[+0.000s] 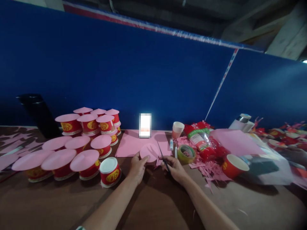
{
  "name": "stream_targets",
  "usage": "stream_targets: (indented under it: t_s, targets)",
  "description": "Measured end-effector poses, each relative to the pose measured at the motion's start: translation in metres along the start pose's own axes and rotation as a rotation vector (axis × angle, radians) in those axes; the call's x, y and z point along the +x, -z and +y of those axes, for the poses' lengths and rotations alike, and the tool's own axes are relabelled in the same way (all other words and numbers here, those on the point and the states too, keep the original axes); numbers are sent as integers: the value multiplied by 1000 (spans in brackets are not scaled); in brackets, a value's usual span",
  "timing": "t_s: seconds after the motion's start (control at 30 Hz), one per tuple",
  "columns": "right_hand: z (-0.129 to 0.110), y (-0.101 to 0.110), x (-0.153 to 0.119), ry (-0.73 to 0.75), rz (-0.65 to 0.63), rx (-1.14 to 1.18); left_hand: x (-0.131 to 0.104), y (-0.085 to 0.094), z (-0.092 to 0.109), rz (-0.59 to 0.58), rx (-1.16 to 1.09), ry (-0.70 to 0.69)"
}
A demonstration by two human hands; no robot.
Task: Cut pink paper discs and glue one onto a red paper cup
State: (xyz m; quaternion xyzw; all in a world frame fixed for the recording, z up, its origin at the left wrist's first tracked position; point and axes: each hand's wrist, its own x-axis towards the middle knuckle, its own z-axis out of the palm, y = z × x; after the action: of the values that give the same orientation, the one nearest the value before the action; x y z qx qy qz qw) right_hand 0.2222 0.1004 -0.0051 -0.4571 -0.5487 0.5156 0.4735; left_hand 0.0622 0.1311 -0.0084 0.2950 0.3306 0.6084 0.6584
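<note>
A round pink paper piece is pinched at its lower left edge between the thumb and fingers of my left hand. My right hand is closed on dark scissors, whose blades point up and away just right of the paper. Scraps of pink paper hang near the paper's lower right edge. Behind both hands, pink sheets lie flat on the brown table.
Red cups with pink cone tops stand at left, beside a white-lidded red cup. A lit phone stands behind. At right are green tape, pink shreds, a red bag and an orange cup.
</note>
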Motion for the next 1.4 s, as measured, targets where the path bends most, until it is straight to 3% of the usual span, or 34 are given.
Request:
stream_targets:
  t_s: [0.33, 1.0, 1.4]
  targets:
    - [2, 0, 1, 13, 5, 6, 1, 0, 1, 41, 0, 13]
    - [1, 1, 0, 7, 2, -15, -3, -2, 2, -82, 2, 23]
    - [8, 4, 3, 21, -19, -60, -1, -2, -1, -37, 29, 3]
